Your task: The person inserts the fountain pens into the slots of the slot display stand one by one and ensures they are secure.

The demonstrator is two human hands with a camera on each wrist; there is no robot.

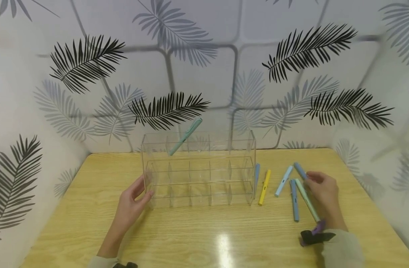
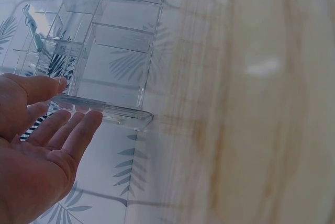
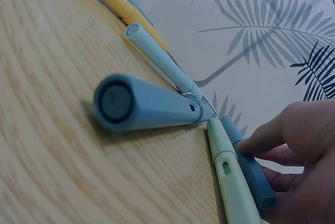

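Observation:
A clear acrylic organizer (image 1: 199,176) with rows of compartments stands upright on the table. My left hand (image 1: 132,203) holds its left side, thumb at the front edge and fingers along the outer wall (image 2: 99,110). A teal pen (image 1: 185,137) leans to the right in its top row. To the right, my right hand (image 1: 325,190) pinches a dark blue pen (image 1: 300,170) between thumb and fingers; in the right wrist view this dark blue pen (image 3: 254,174) lies right alongside a light green pen (image 3: 233,185). Another blue pen (image 1: 294,201) lies left of the light green one.
A light blue pen (image 1: 283,181), a yellow pen (image 1: 265,187) and one more blue pen (image 1: 257,175) lie between the organizer and my right hand. Something purple (image 1: 319,226) is partly hidden by the right wrist strap (image 1: 316,237). Leaf-patterned covering (image 1: 204,82) rises behind the wooden table (image 1: 191,238).

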